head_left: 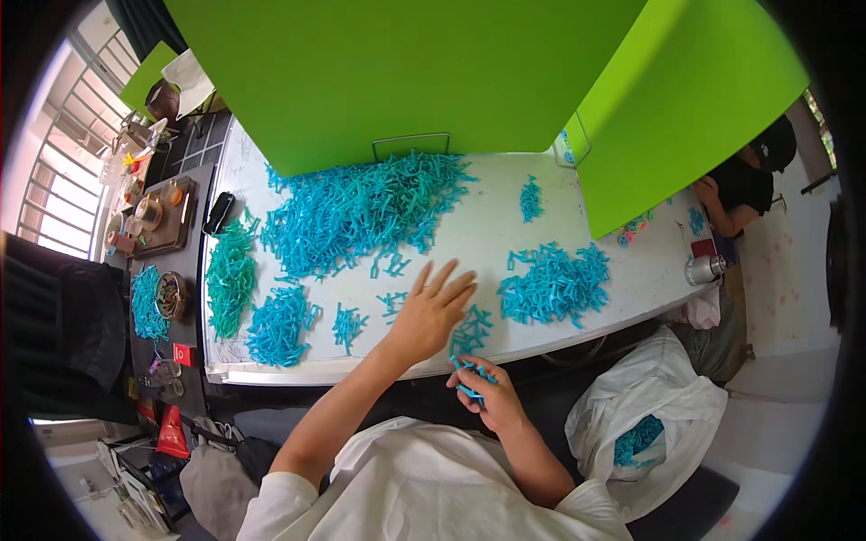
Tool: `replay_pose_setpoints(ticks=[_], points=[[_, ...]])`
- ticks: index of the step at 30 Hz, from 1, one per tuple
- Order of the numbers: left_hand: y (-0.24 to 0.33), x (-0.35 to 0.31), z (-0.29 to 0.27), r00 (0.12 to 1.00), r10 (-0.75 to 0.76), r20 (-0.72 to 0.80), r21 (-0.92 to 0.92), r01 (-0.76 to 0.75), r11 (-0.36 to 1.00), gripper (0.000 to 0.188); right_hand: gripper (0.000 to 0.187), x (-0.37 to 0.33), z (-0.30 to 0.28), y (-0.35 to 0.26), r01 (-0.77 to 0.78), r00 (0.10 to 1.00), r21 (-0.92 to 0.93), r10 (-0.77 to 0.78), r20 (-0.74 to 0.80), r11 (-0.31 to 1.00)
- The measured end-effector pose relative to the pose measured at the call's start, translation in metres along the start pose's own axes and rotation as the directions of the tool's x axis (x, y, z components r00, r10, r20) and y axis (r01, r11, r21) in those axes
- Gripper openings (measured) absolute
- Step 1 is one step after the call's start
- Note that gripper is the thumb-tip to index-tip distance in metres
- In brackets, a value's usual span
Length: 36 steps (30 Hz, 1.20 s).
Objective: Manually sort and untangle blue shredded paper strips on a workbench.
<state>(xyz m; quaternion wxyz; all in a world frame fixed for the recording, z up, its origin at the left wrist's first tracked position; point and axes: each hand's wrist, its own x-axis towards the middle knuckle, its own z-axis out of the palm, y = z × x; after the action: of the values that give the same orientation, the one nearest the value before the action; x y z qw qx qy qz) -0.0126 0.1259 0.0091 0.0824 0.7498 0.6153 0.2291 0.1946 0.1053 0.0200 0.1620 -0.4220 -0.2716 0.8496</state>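
Note:
My left hand point(436, 311) reaches over the white table point(487, 216), palm down, its fingers spread and nothing seen in them. Beside it lies a small loose cluster of teal plastic pieces point(473, 326). At the table's front edge, my right hand point(498, 398) is closed around several small blue plastic pieces point(476, 379). Left of my hands are small blue clusters point(346, 326) and a larger blue pile point(278, 329). Farther back spreads a big heap of blue and teal pieces point(352, 216). Another blue pile point(555, 284) sits to the right.
Bright green panels point(397, 72) stand along the table's back. Green pieces point(232, 275) and a black object point(218, 213) lie at the left. A metal cup point(704, 269) is at the right edge, near another person point(744, 194). A white sack point(686, 388) holding blue pieces stands lower right.

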Motion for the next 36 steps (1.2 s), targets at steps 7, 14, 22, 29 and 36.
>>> replay_pose_setpoints(ticks=[7, 14, 22, 29, 36], points=[[-0.019, -0.016, 0.009, 0.987, 0.096, 0.131, 0.061, -0.105, 0.993, 0.070, 0.028, -0.013, -0.001, -0.003, 0.009, 1.000, 0.022, -0.009, -0.006, 1.000], [-0.035, -0.071, -0.016, 0.969, 0.021, 0.248, 0.083, -0.043, 0.996, 0.078, 0.025, -0.003, -0.003, 0.003, -0.002, 0.998, 0.132, 0.011, -0.062, 0.991], [-0.054, -0.093, -0.046, 0.996, -0.083, 0.023, 0.102, 0.080, 0.992, 0.053, 0.026, -0.002, 0.005, -0.023, -0.014, 1.000, 0.019, 0.014, 0.009, 1.000], [-0.083, -0.028, -0.016, 0.807, -0.442, -0.392, -0.057, 0.458, 0.887, 0.005, 0.019, 0.011, 0.017, -0.016, -0.057, 0.997, -0.160, 0.064, 0.039, 0.985], [-0.099, -0.010, 0.012, 0.846, -0.453, -0.281, 0.014, 0.476, 0.880, 0.005, 0.026, 0.003, 0.021, -0.018, -0.069, 0.995, -0.200, 0.083, 0.062, 0.977]])
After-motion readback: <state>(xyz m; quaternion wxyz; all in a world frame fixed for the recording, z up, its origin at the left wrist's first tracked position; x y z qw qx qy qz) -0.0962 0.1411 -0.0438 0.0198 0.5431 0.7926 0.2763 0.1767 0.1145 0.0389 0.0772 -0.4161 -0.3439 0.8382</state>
